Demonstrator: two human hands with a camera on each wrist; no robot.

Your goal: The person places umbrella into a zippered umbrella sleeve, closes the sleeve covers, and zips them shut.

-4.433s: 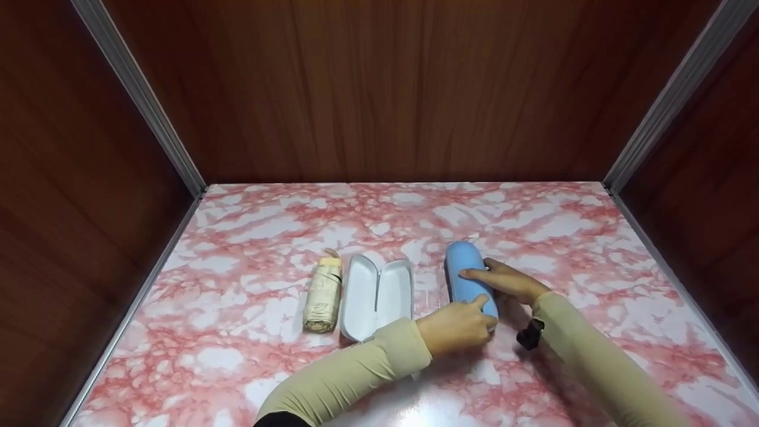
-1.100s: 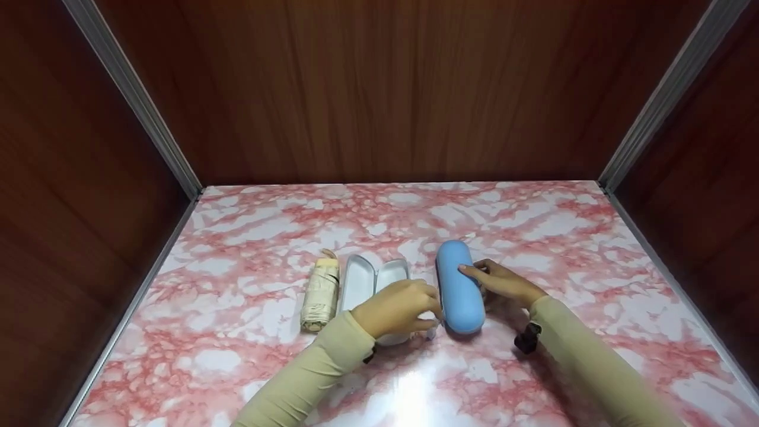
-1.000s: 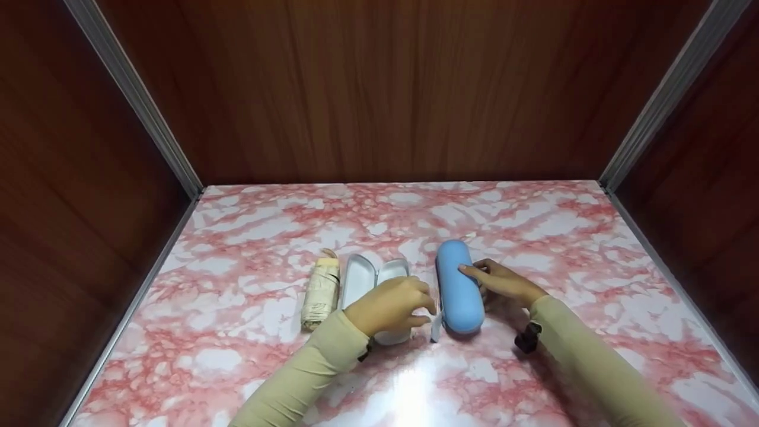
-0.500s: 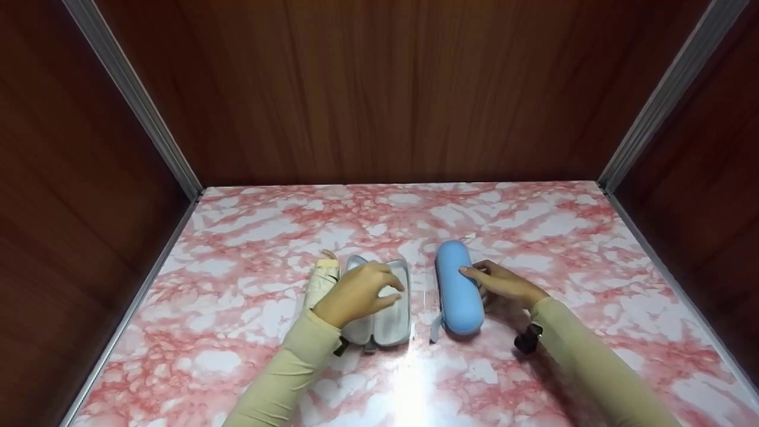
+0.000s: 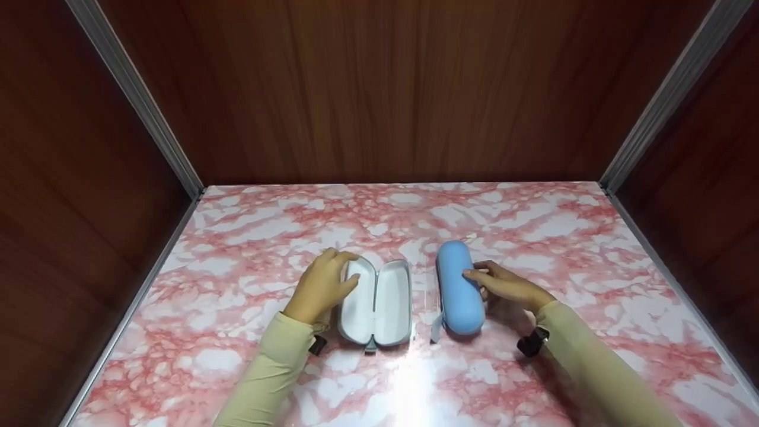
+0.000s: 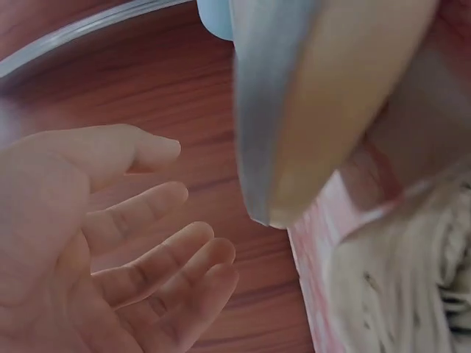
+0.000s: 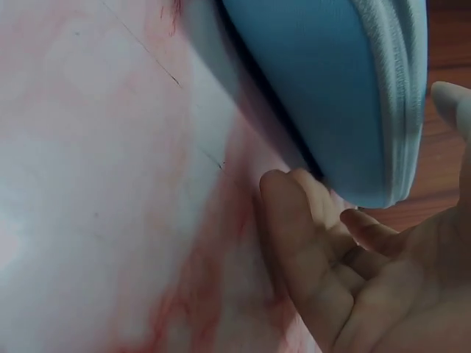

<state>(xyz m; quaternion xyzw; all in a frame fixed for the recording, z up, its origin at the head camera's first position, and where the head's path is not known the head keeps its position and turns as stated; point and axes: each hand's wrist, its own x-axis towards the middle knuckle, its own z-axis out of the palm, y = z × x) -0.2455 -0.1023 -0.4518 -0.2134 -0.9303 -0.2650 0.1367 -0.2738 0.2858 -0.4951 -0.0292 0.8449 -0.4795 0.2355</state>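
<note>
My left hand (image 5: 322,284) is over the beige folded umbrella (image 6: 397,279), mostly hiding it in the head view. Its fingers are spread and loosely bent, with nothing between them in the left wrist view (image 6: 140,243). The fingertips overlap the left rim of a glasses case (image 5: 392,302), which lies open and flat with a pale lining. To the right lies a rounded blue zip case (image 5: 459,290), zipped, with a grey pull tab at its near end. My right hand (image 5: 507,284) is at its right side, thumb tip at its upper edge and relaxed fingers low beside it.
The red-and-white marbled table (image 5: 403,213) is bounded by dark wood panels (image 5: 379,89) at the back and sides. Metal strips run along the side edges. A bright glare lies on the table in front of the glasses case.
My left hand has left the blue case's zip tab and moved left across the glasses case to the umbrella. The blue case has shifted slightly left; my right hand has stayed beside it.
</note>
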